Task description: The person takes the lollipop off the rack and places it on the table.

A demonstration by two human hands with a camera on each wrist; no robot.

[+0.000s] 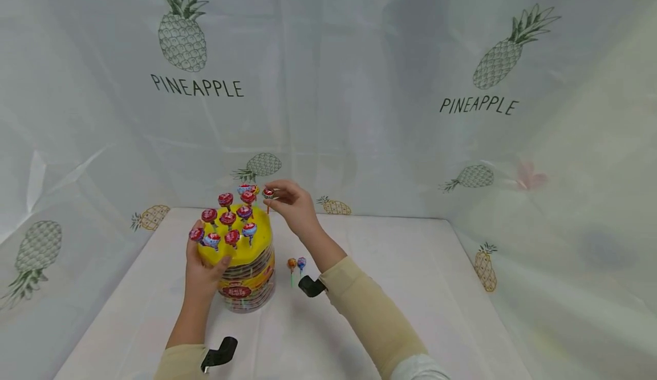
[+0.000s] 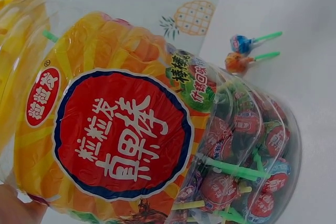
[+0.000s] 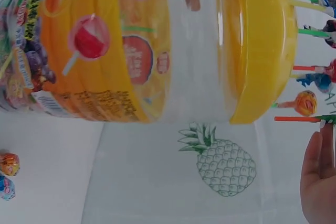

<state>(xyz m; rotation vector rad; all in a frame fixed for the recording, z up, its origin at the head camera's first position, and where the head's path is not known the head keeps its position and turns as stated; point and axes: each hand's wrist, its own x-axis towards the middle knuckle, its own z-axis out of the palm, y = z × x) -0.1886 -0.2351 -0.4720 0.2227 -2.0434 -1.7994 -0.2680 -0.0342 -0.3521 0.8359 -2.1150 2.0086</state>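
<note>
A clear plastic candy jar (image 1: 246, 288) stands upright under a yellow lid (image 1: 259, 229). Lollipops (image 1: 228, 218), several of them, stick up from the lid with their wrapped heads on top. My left hand (image 1: 202, 271) grips the jar at the lid's left side, thumb at the front. At the lid's far right edge my right hand (image 1: 295, 206) pinches a lollipop (image 1: 268, 193) by its upper part. The orange stick (image 3: 296, 119) of that lollipop points down beside the lid in the right wrist view.
Two loose lollipops, one orange (image 1: 292, 263) and one blue (image 1: 301, 262), lie on the white table (image 1: 380, 288) right of the jar. More wrapped lollipops (image 2: 220, 187) fill the jar's lower part. A pineapple-printed curtain (image 1: 349, 112) hangs behind the table.
</note>
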